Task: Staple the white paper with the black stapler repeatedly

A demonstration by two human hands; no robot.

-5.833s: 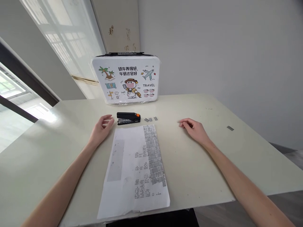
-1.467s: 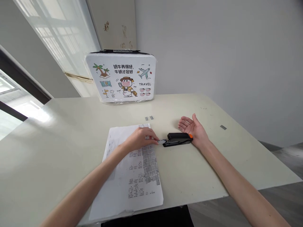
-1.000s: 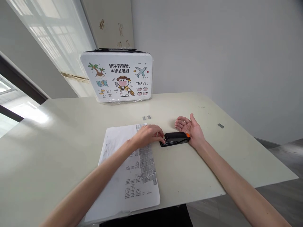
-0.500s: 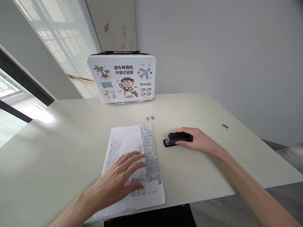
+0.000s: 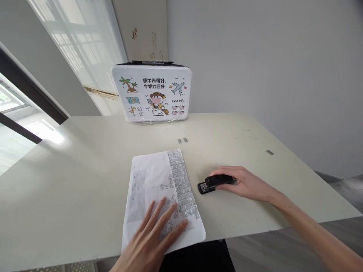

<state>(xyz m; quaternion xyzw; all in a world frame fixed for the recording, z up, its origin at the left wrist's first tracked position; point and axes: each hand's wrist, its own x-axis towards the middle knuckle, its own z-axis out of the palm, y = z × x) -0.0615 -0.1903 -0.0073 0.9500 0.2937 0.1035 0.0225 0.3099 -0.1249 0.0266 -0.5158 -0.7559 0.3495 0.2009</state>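
Observation:
My right hand point(image 5: 243, 183) is wrapped around a black stapler point(image 5: 214, 183) that lies on the table just right of a printed sheet of paper point(image 5: 159, 185). The sheet's right edge is covered with several rows of staples point(image 5: 181, 181). Flat on the sheet's near end lies my left hand point(image 5: 154, 236), fingers spread and holding nothing. The stapler's metal nose points left towards the paper.
A white cartoon case marked TRAVEL point(image 5: 152, 93) stands upright at the table's back. Two small staple strips point(image 5: 182, 140) lie behind the paper, and another strip point(image 5: 269, 152) lies far right. The pale table point(image 5: 70, 170) ends close to me.
My right hand has closed over the stapler and pulled it nearer to me. My left hand left the stapler's nose and now presses flat on the paper's near end.

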